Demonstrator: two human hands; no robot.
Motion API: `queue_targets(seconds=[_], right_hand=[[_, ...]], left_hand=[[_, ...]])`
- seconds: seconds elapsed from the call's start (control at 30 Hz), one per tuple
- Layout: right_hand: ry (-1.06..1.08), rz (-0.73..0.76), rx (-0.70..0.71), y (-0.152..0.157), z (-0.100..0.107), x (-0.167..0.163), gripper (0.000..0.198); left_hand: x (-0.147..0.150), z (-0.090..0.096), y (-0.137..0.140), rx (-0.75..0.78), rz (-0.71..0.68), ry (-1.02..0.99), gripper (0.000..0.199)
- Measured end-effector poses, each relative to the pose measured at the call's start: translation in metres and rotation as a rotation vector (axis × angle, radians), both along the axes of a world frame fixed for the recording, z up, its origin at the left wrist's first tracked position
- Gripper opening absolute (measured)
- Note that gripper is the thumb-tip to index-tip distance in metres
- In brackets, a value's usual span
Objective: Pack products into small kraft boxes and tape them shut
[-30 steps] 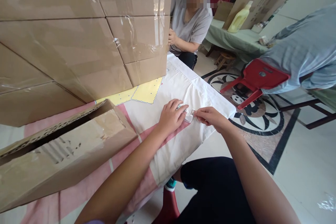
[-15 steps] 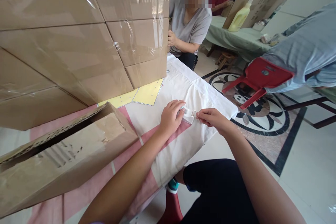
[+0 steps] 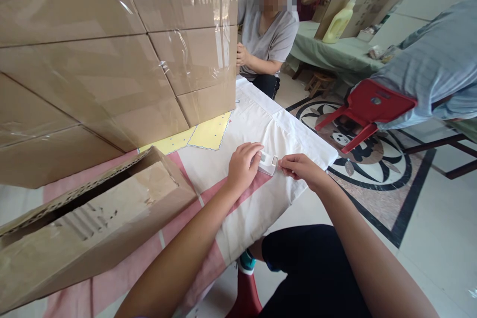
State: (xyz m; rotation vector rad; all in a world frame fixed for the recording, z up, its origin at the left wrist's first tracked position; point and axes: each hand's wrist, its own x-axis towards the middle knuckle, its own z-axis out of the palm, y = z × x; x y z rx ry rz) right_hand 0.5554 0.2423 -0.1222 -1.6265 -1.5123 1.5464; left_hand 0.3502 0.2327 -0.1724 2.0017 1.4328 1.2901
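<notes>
Pink-and-white cloth (image 3: pixel 238 226) underneath; white tape dispenser (image 3: pixel 267 164) on it, long axis roughly 9-to-3 o'clock. Left hand (image 3: pixel 244 165) nearer, curled round its 9 o'clock end. Right hand (image 3: pixel 300 166) just off 3 o'clock, thumb and forefinger pressed together; can't tell on what.
</notes>
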Motion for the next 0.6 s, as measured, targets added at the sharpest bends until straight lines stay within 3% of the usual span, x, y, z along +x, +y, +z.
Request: queue_targets(seconds=[0.33, 0.6], right_hand=[[0.129, 0.068, -0.064, 0.005, -0.015, 0.004, 0.039], [0.176, 0.110, 0.004, 0.007, -0.029, 0.011, 0.044]], left_hand=[[0.000, -0.002, 0.001, 0.040, -0.017, 0.019, 0.028], [-0.001, -0.001, 0.000, 0.048, -0.007, 0.040, 0.029]])
